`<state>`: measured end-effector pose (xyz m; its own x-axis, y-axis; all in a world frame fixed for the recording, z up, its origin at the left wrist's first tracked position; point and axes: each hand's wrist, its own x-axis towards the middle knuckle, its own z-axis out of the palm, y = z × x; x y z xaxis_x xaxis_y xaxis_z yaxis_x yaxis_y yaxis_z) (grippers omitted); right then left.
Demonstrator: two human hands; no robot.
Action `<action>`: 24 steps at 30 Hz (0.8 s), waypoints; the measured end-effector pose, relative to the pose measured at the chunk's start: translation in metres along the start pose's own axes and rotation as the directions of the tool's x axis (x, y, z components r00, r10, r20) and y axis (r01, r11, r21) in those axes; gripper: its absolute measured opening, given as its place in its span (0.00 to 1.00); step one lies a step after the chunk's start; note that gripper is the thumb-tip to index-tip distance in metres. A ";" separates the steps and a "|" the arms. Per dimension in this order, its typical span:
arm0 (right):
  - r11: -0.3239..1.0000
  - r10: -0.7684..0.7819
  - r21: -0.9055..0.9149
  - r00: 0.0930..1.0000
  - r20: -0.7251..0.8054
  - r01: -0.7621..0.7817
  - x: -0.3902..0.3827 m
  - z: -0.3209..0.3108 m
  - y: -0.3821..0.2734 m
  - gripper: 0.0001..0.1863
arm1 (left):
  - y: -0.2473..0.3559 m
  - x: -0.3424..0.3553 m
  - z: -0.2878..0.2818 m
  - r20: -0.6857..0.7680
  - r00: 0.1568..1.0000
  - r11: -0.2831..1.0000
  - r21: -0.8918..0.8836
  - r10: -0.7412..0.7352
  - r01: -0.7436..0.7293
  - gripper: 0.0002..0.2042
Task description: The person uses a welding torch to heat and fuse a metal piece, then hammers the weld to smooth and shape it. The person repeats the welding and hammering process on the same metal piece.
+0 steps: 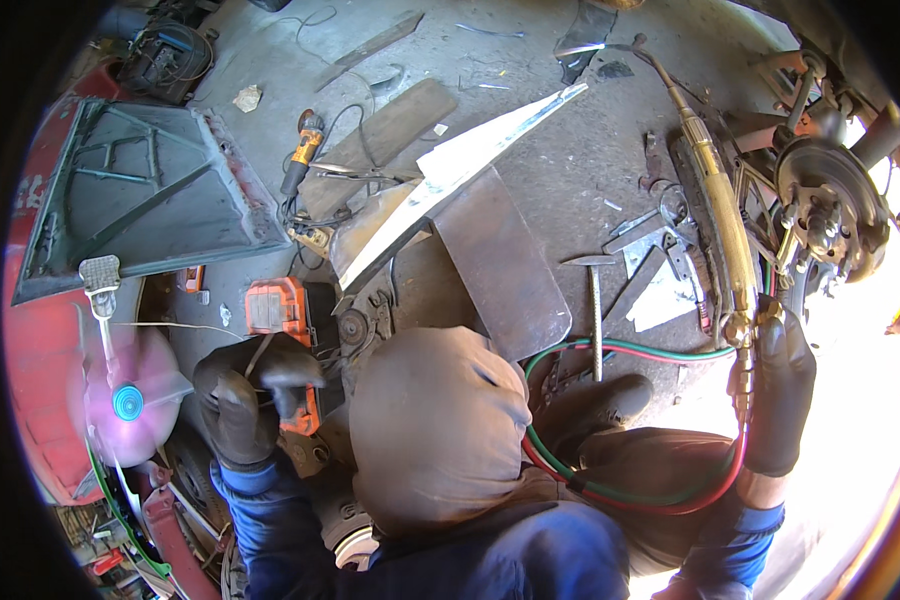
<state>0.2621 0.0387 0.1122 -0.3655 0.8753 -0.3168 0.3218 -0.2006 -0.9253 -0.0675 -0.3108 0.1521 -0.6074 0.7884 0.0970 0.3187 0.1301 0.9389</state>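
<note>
My gloved left hand (238,405) is closed on a thin rod (262,352) beside an orange and black case (275,305), its fingers partly blurred. My gloved right hand (780,390) grips a long brass torch (712,180) near its valve end. A pale flame (588,47) shows at the torch tip, high in the view. Red and green hoses (630,350) loop from the torch's lower end. Left of that lie a hammer (596,310) and a dark flat metal plate (500,265). A grey cloth hood (430,425) fills the lower middle.
A frame panel (150,190) leans on red bodywork (45,380) at left, near a spinning fan (127,402). An angle grinder (302,150), boards (380,130) and a white strip (460,170) lie on the floor (515,85). A brake disc assembly (825,205) stands at right.
</note>
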 end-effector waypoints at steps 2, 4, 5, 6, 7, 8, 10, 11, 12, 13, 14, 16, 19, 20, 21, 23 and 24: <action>1.000 -0.016 0.023 1.000 0.016 0.016 0.002 0.000 0.001 0.27 | -0.002 0.035 0.026 0.173 0.984 0.987 -0.157 0.050 -0.022 0.40; 0.999 -0.015 0.029 1.000 -0.003 0.015 0.003 0.000 0.003 0.29 | -0.013 0.071 0.059 0.209 0.978 0.999 -0.041 -0.002 0.011 0.42; 0.998 -0.012 0.060 1.000 -0.005 0.013 0.004 -0.001 0.004 0.30 | -0.017 0.085 0.074 0.253 0.967 0.974 -0.215 -0.017 0.074 0.31; 0.999 -0.008 0.043 1.000 -0.026 0.010 0.004 -0.001 0.005 0.32 | -0.022 0.098 0.087 0.316 0.948 0.937 -0.336 0.023 0.089 0.20; 1.000 0.004 0.018 0.999 -0.040 -0.003 0.005 -0.002 0.007 0.32 | -0.028 0.114 0.093 0.409 0.912 0.935 -0.336 0.032 0.118 0.19; 1.000 0.014 0.017 0.999 -0.035 -0.014 0.005 -0.004 0.009 0.32 | -0.034 0.130 0.098 0.503 0.864 0.944 -0.281 -0.008 0.173 0.17; 1.000 0.011 0.025 1.000 -0.027 -0.010 0.008 -0.007 0.015 0.32 | -0.046 0.149 0.099 0.680 0.712 0.961 -0.039 -0.175 0.274 0.17; 1.000 0.021 0.000 0.999 -0.027 -0.021 0.010 -0.009 0.018 0.33 | -0.052 0.154 0.098 0.703 0.676 0.954 0.010 -0.220 0.299 0.17; 1.000 0.030 0.000 0.999 -0.023 -0.030 0.012 -0.011 0.021 0.33 | -0.059 0.153 0.097 0.701 0.668 0.945 0.024 -0.249 0.328 0.18; 0.999 0.037 0.001 0.999 -0.018 -0.037 0.014 -0.013 0.024 0.34 | -0.064 0.148 0.092 0.695 0.648 0.925 0.068 -0.312 0.373 0.18; 0.999 0.053 0.012 0.998 -0.016 -0.053 0.016 -0.015 0.027 0.34 | -0.071 0.143 0.086 0.675 0.646 0.923 0.146 -0.357 0.357 0.18; 0.996 0.082 0.031 0.997 -0.008 -0.082 0.020 -0.017 0.032 0.35 | -0.084 0.129 0.068 0.604 0.568 0.797 0.204 -0.559 0.568 0.19; 0.990 0.137 0.037 0.991 0.002 -0.137 0.026 -0.018 0.034 0.35 | -0.103 0.100 0.045 0.476 0.501 0.659 0.260 -0.723 0.705 0.19; 0.987 0.156 0.026 0.988 0.007 -0.156 0.028 -0.018 0.034 0.35 | -0.111 0.091 0.042 0.427 0.499 0.633 0.271 -0.754 0.725 0.19; 0.984 0.171 0.039 0.985 0.020 -0.172 0.030 -0.017 0.034 0.35 | -0.118 0.083 0.041 0.403 0.495 0.619 0.285 -0.770 0.732 0.19; 0.981 0.192 -0.002 0.981 0.017 -0.192 0.035 -0.016 0.034 0.36 | -0.128 0.073 0.043 0.350 0.466 0.572 0.329 -0.813 0.751 0.19; 0.982 0.186 0.022 0.982 0.025 -0.186 0.038 -0.015 0.034 0.36 | -0.130 0.070 0.045 0.365 0.579 0.684 0.429 -0.729 0.590 0.19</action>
<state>0.2725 0.0715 0.0717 -0.3214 0.8114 -0.4882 0.3645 -0.3699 -0.8546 -0.1192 -0.2454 0.0224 -0.3184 0.5814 -0.7487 0.1722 0.8121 0.5575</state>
